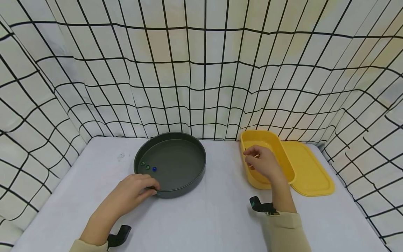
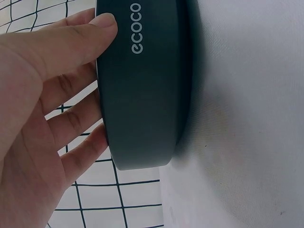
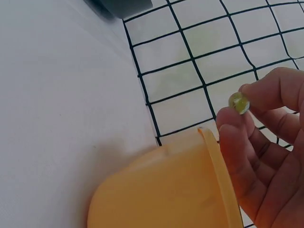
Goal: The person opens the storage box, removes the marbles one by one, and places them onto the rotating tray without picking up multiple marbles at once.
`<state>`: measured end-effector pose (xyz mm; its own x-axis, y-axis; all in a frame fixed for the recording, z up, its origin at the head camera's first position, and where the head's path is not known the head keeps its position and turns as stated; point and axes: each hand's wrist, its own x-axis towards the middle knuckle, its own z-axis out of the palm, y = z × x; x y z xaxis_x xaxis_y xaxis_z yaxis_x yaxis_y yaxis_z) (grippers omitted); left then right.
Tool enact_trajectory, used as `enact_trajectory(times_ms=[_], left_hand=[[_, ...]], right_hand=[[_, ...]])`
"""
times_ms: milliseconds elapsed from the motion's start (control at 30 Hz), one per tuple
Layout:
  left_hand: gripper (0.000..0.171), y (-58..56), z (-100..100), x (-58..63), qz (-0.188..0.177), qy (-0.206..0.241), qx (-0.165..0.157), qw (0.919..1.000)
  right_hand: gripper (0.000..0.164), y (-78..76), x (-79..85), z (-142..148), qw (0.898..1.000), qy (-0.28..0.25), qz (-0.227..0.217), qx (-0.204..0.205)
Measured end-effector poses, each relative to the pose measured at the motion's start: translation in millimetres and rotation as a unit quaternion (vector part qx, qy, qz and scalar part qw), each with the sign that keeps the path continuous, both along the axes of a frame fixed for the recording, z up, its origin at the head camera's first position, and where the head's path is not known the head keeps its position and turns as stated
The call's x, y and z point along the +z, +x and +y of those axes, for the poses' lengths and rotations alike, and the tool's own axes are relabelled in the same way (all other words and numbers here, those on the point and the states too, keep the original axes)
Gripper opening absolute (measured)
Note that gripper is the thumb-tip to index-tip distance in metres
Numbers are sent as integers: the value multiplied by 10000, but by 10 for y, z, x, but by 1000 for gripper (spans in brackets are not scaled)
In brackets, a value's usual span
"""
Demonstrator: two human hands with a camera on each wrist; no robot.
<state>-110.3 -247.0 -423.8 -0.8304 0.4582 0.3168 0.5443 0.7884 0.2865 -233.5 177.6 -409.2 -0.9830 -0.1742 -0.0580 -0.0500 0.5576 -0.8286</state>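
Note:
My left hand [image 1: 133, 190] grips the near-left rim of a round dark grey pan [image 1: 176, 157], thumb on the outer wall and fingers over the rim. In the left wrist view the pan's wall [image 2: 142, 104] carries the word "ecoco". Inside the pan lie a blue marble [image 1: 154, 169] and two green marbles [image 1: 147, 167] near its left side. Over the yellow box [image 1: 270, 136], my right hand [image 1: 262, 162] pinches a clear marble with a yellow-green core [image 3: 239, 103] between thumb and fingertip, just above the box's rim in the right wrist view.
A flat yellow lid [image 1: 310, 171] lies to the right of the box, partly under its edge. White cloth [image 1: 217, 217] covers the table. Black netting [image 1: 204, 77] over pale sheets stands around the back and both sides. Each wrist wears a black camera [image 1: 119, 236].

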Motion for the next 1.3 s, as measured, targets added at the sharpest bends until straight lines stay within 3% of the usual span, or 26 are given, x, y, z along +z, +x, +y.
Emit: enact_trajectory(times_ms=[367,1000,1300], left_hand=[[22,0,-10,-1,38,8,-37,10000],[24,9,8,22,-19,33,-52,10000],[24,9,7,24,-16,22,-32,10000]], right_hand=[[14,25,-57,-309,9955,-894,35,310],[11,128,-181,-795,9791,-1528,-215,1325],[16,209,-239,-1001,9732,-1824,-283,1372]])
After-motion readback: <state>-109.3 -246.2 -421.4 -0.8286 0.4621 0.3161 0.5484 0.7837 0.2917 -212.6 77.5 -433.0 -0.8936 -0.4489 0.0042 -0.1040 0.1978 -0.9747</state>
